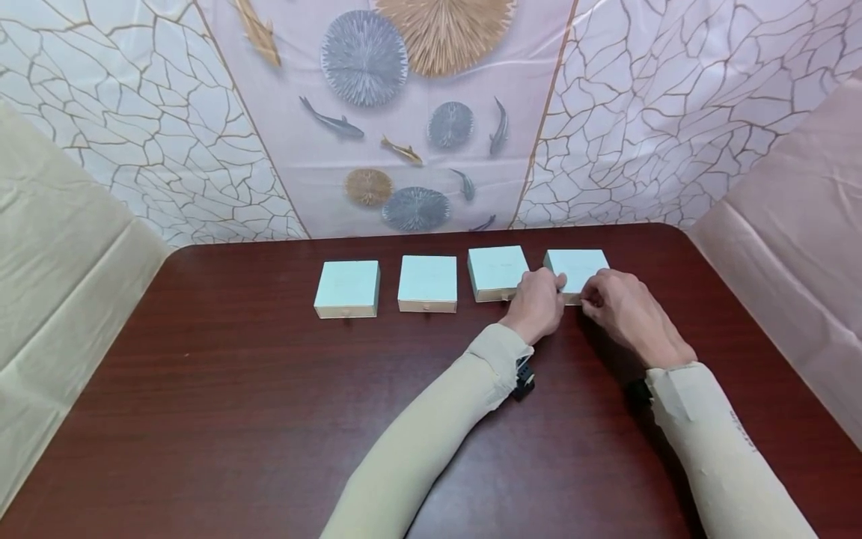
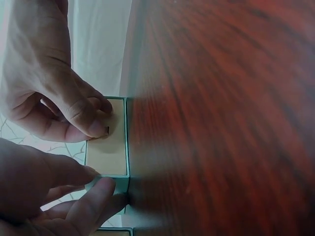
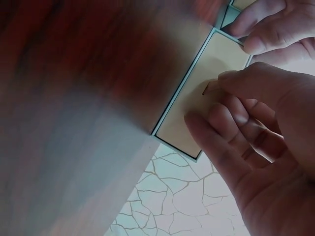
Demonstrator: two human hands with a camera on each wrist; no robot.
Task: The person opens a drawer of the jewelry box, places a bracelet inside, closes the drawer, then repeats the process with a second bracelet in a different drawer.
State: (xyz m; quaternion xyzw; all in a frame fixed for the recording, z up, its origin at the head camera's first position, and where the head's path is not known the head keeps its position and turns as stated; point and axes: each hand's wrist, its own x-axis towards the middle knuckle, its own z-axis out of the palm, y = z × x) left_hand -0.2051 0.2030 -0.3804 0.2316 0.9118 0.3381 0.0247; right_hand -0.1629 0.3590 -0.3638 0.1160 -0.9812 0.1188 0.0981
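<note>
A pale mint drawer box (image 1: 575,262) with a cream drawer front (image 2: 110,157) sits rightmost in the row. My left hand (image 1: 536,303) holds this box at its left side, with one finger near the top edge and others along the side wall. At the front of the same box is my right hand (image 1: 622,311), its fingers curled. The right thumb (image 3: 236,81) touches the small pull tab (image 3: 210,88), while the index fingertip lies apart on the drawer front. Whether the tab is pinched cannot be made out. The drawer appears flush with its sleeve.
Three similar mint boxes, a left one (image 1: 347,286), a middle one (image 1: 427,281) and a nearer one (image 1: 497,269), stand along the back of the dark wooden table (image 1: 236,404). Patterned cloth (image 1: 417,157) hangs behind the table's back edge.
</note>
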